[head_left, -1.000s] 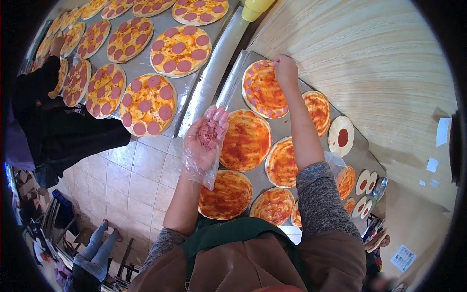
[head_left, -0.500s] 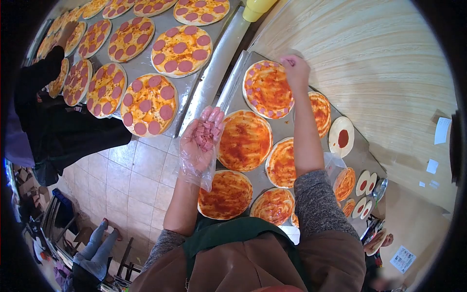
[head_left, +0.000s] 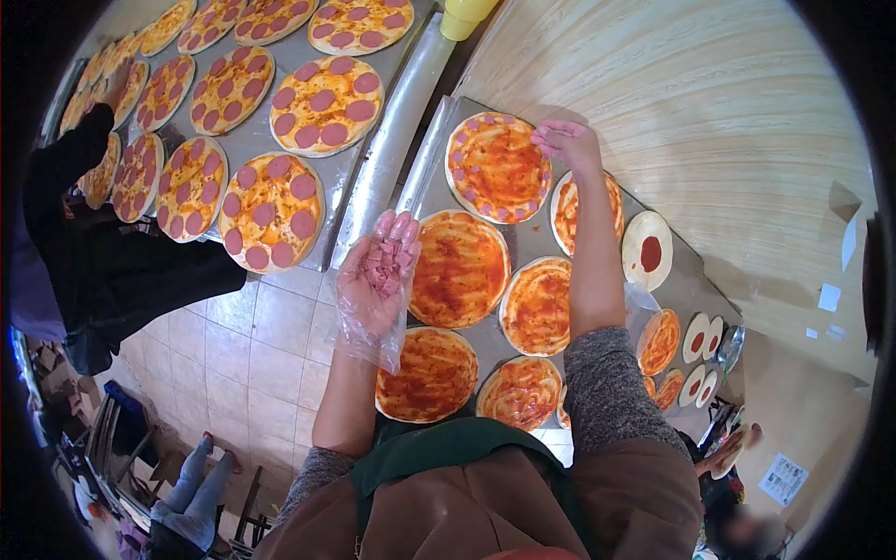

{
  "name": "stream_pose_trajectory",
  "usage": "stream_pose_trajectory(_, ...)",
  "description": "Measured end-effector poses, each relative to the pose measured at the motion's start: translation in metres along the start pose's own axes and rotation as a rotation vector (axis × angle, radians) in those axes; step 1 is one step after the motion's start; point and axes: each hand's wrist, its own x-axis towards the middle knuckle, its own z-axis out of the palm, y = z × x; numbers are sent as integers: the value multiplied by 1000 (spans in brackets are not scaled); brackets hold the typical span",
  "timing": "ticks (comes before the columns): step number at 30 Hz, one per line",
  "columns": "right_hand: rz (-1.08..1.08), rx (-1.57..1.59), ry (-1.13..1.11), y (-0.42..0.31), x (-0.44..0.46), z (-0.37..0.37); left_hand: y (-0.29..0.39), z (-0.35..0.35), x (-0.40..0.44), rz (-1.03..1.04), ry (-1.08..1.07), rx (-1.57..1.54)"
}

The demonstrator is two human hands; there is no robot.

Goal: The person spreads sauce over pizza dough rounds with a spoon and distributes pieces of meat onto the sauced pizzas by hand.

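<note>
My left hand (head_left: 378, 280), in a clear plastic glove, is palm up with its fingers cupped. Small pink cubes of diced ham (head_left: 383, 266) are piled in that palm. At the far end of the tray, my right hand (head_left: 567, 145) hangs over the right edge of a sauced pizza base (head_left: 497, 170). Its fingers stretch out to the left, and no piece shows between them. Diced ham lies around the rim of that base. Below it, another sauced base (head_left: 459, 269) carries only red sauce, close to my left hand.
More sauced bases (head_left: 537, 306) cover the metal tray (head_left: 551, 245), with plain dough rounds bearing sauce spots (head_left: 648, 250) to the right. At left, a second tray holds pizzas with round sausage slices (head_left: 273, 210); a co-worker's dark sleeve (head_left: 70, 154) reaches there. A yellow container (head_left: 464, 17) stands behind.
My right hand's fingers have gone from curled to stretched out over the base's edge. The view has shifted slightly. My left hand still holds the diced ham.
</note>
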Motion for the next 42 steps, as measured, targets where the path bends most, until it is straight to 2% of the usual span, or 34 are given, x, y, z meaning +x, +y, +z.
stream_pose_trajectory(4, -52, -207, 37, 12, 14, 8, -4, 2, -1, -1, 17, 19)
stream_pose_trajectory(7, -42, -225, 106, 7, 11, 22, -4, 0, 0, 0, 10, 29)
stream_pose_trajectory(13, -358, -538, 232, 42, 41, 27, -8, 4, -3, 17, 40, 29)
stream_pose_trajectory(19, -421, -892, 488, 30, 11, 50, -11, 2, -4, 25, 35, 34)
stream_pose_trajectory(22, -555, -916, 520, 32, 8, 48, -11, 0, -4, 30, 41, 53)
stream_pose_trajectory(25, -502, -784, 518, 23, -1, 45, -12, 1, -5, 26, 45, 52)
stream_pose_trajectory(28, -351, -706, 320, 16, -16, 39, -14, 2, -5, 23, 44, 53)
stream_pose_trajectory(31, -289, -729, 122, 24, -25, 41, -17, 5, -4, 12, 34, 57)
stream_pose_trajectory(34, -374, -623, 196, 32, -24, 38, -19, 7, -1, -8, 14, 40)
stream_pose_trajectory(37, -308, -429, 217, 35, -12, 9, -20, 6, 1, 1, 6, 44)
stream_pose_trajectory(40, -130, 94, 69, 26, -14, -18, -20, 2, 3, -16, -6, 30)
stream_pose_trajectory(42, -139, 129, 101, 24, -13, -22, -21, 3, 4, -21, -2, 26)
